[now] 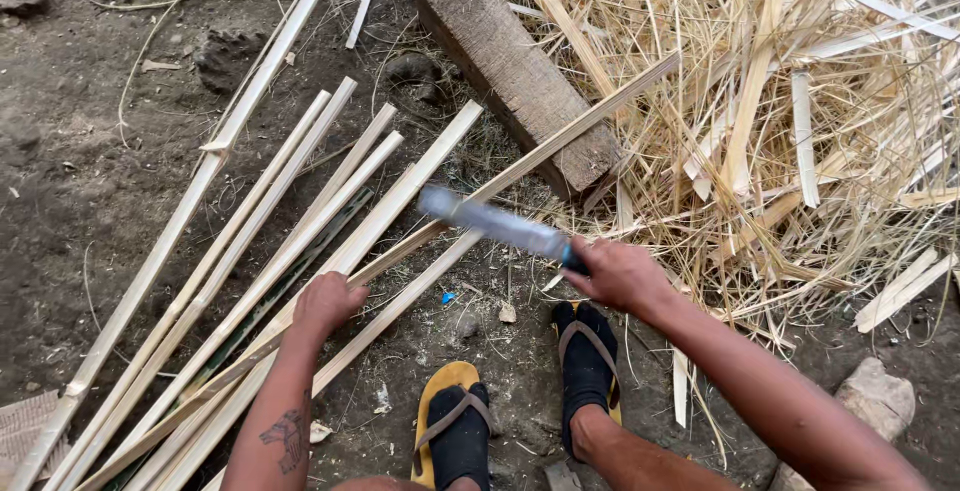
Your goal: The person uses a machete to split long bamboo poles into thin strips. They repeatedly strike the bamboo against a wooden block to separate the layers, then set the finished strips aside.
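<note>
We have our left hand (pixel 325 303) closed around a long bamboo strip (pixel 560 141), gripping it low on its length. The strip runs up and to the right from there and lies across the near end of a wooden block (pixel 515 71). Our right hand (pixel 615 273) is clamped on the handle of a knife (pixel 495 221), whose blurred blade points left and sits over the strip, between the two hands; we cannot tell whether the blade touches the strip.

Left of our left hand, a spread of split bamboo strips (pixel 250 241) lies on the dirt ground (pixel 70 181), fanning from the lower left corner of the view up toward the middle. A heap of thin shavings (pixel 800 111) covers the ground to the right of the block, reaching the upper right corner. Our two feet in black socks and yellow sandals (pixel 455 421) stand at the lower edge, just below the hands. A pale stone (pixel 875 396) lies near the lower right corner, beside our right forearm.
</note>
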